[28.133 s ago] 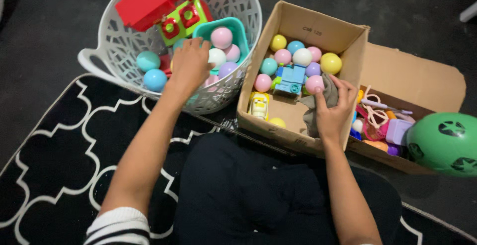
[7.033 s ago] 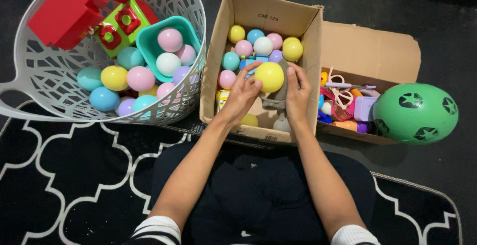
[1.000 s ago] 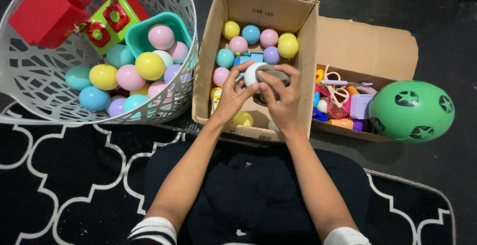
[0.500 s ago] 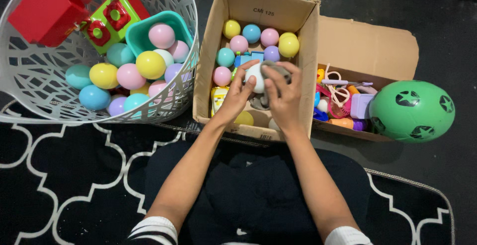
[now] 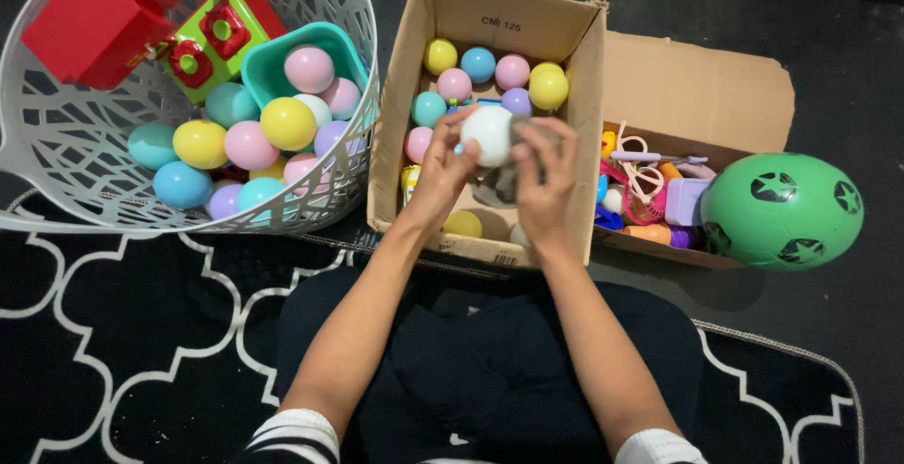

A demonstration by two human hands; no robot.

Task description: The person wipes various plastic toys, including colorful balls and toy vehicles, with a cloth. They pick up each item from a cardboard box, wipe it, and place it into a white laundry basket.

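My left hand (image 5: 444, 168) grips a white plastic ball (image 5: 488, 135) above the open cardboard box (image 5: 395, 125). My right hand (image 5: 546, 174) holds a grey cloth (image 5: 499, 184) against the ball's right side. Inside the box lie several pastel balls, among them a yellow ball (image 5: 548, 87) and a pink ball (image 5: 454, 84). Both forearms reach forward from my lap.
A white lattice basket (image 5: 56, 182) at the left holds several coloured balls, a teal tub (image 5: 273, 55) and a red and green toy house (image 5: 104, 12). A second cardboard box (image 5: 697, 88) at the right holds small toys. A green ball (image 5: 782, 210) rests beside it. A black and white rug (image 5: 94, 332) lies underneath.
Over the last second both hands have lifted slightly with the white ball and cloth, staying above the box. The ball now shows more between my fingers.
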